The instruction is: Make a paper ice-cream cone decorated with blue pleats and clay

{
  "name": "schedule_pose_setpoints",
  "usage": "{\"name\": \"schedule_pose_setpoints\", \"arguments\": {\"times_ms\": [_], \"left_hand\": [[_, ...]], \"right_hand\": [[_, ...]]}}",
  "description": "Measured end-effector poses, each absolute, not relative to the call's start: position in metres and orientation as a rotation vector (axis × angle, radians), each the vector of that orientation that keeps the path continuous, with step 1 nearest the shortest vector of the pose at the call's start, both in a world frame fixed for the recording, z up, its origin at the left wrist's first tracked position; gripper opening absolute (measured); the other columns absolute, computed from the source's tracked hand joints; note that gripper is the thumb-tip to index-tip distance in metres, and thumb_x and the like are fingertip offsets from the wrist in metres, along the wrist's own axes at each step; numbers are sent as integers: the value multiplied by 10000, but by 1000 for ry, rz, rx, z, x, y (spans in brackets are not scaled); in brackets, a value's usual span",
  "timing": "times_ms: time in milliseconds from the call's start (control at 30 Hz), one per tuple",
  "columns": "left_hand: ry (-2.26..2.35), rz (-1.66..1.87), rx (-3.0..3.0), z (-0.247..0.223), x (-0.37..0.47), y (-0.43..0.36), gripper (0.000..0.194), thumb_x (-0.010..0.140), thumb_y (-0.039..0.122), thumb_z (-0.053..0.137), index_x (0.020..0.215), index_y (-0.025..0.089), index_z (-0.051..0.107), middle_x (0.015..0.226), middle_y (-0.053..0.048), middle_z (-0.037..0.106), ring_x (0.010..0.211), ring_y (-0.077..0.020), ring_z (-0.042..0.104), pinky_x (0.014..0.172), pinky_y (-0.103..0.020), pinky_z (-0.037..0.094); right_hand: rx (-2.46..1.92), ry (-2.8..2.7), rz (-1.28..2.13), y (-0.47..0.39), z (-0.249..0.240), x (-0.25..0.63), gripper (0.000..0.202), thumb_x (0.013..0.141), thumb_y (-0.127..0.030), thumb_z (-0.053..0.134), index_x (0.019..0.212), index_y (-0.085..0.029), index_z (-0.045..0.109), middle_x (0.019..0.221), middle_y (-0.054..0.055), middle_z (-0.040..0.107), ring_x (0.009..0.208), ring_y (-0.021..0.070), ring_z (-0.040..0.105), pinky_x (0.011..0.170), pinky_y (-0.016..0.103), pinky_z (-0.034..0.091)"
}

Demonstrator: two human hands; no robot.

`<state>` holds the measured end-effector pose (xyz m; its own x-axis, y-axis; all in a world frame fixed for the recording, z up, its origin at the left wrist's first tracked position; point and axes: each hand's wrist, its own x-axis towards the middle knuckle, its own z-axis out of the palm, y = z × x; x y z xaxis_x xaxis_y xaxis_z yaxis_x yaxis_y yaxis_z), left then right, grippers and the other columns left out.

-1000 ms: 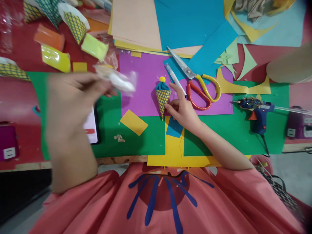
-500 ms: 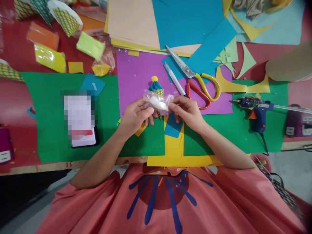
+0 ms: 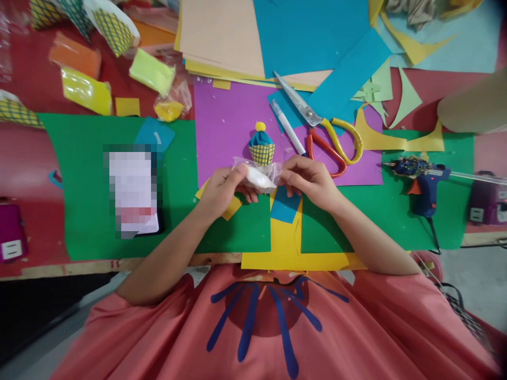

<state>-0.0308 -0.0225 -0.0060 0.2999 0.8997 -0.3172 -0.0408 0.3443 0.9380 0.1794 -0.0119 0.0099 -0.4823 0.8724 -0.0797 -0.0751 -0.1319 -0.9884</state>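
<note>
Between my two hands is a small clear plastic packet (image 3: 259, 178) with something white inside. My left hand (image 3: 224, 191) pinches its left end, the thumb lying on top. The fingers of my right hand (image 3: 311, 182) are closed on the right end. Just beyond the packet, a small cupcake-like figure (image 3: 262, 150) with a checked yellow base, a blue top and a yellow ball lies on the purple sheet (image 3: 225, 121). Scissors (image 3: 317, 121) with red and yellow handles and a white pen (image 3: 289, 126) lie to the right of it.
A phone (image 3: 134, 190) with a blurred screen lies at left on a green sheet (image 3: 87, 132). A blue glue gun (image 3: 425, 187) is at right. Wrapped clay packs (image 3: 85, 91), stacked coloured paper (image 3: 222, 37), paper scraps (image 3: 380, 134) and a pale cylinder (image 3: 475, 103) lie farther back.
The packet has come down and tilted between my hands, so more of the cupcake-like figure's checked base shows. My left thumb has moved up onto the packet. The whole view has shifted slightly.
</note>
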Motion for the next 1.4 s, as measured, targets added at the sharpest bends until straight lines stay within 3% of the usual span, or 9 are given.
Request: {"name": "schedule_pose_setpoints", "arguments": {"times_ms": [167, 400, 567, 667, 800, 967, 1100, 1233, 1400], "left_hand": [[1135, 869, 1178, -2, -26, -26, 632, 845, 711, 525, 557, 155, 615, 489, -34, 645, 409, -100, 600, 398, -174, 473], [1162, 816, 1355, 0, -24, -28, 592, 874, 689, 502, 648, 150, 603, 506, -16, 636, 412, -69, 570, 410, -143, 453], [1120, 811, 1236, 0, -23, -29, 405, 880, 568, 573, 957, 172, 595, 628, 15, 684, 502, -108, 660, 470, -174, 530], [1107, 788, 1160, 4, -23, -29, 467, 802, 497, 688, 1136, 201, 550, 773, 14, 731, 567, -121, 701, 515, -190, 567], [1118, 767, 1102, 7, -22, -27, 502, 677, 522, 793, 999, 172, 631, 752, 2, 729, 563, -123, 698, 530, -189, 573], [1190, 798, 1095, 7, -20, -27, 468, 676, 550, 786, 891, 156, 656, 672, 1, 703, 532, -126, 681, 526, -209, 573], [1208, 806, 1143, 6, -20, -27, 398, 709, 517, 768, 849, 163, 653, 619, 16, 670, 497, -113, 648, 491, -201, 545], [1187, 830, 1138, 5, -21, -27, 349, 760, 476, 710, 936, 183, 645, 751, 8, 702, 591, -109, 674, 557, -198, 564], [1149, 871, 1129, 5, -22, -29, 458, 679, 389, 799, 1029, 206, 569, 805, 13, 712, 660, -124, 704, 625, -218, 586]], "right_hand": [[-929, -1354, 1745, -14, 8, 175, 381, 858, -514, 664, 922, -155, 553, 709, -42, 589, 534, 38, 601, 422, 130, 417], [-1015, -1448, 1606, -15, 8, 175, 379, 873, -545, 618, 852, -172, 558, 681, -44, 547, 531, 48, 582, 440, 157, 436], [-1033, -1502, 1461, -17, 6, 174, 309, 863, -465, 664, 916, -207, 503, 776, -25, 618, 644, 78, 618, 583, 211, 526], [-1029, -1482, 1503, -19, 6, 174, 306, 865, -423, 672, 880, -225, 438, 718, -53, 589, 590, 76, 611, 545, 208, 504], [-1035, -1585, 1376, -19, 7, 176, 184, 889, -330, 643, 854, -203, 515, 757, -35, 605, 622, 76, 606, 596, 222, 515], [-983, -1781, 1224, -15, 7, 180, 146, 921, -292, 603, 970, -175, 676, 1007, 54, 731, 917, 145, 687, 856, 294, 557], [-971, -1818, 1296, -14, 7, 180, 238, 896, -371, 644, 987, -164, 719, 1009, 69, 759, 901, 152, 702, 822, 289, 563], [-1051, -1746, 1364, -15, 7, 180, 303, 843, -382, 707, 1039, -152, 720, 1043, 79, 758, 870, 148, 700, 766, 273, 565], [-1029, -1483, 1542, -15, 4, 179, 412, 785, -451, 751, 1035, -126, 708, 1039, 79, 746, 896, 141, 698, 829, 287, 577]]}}
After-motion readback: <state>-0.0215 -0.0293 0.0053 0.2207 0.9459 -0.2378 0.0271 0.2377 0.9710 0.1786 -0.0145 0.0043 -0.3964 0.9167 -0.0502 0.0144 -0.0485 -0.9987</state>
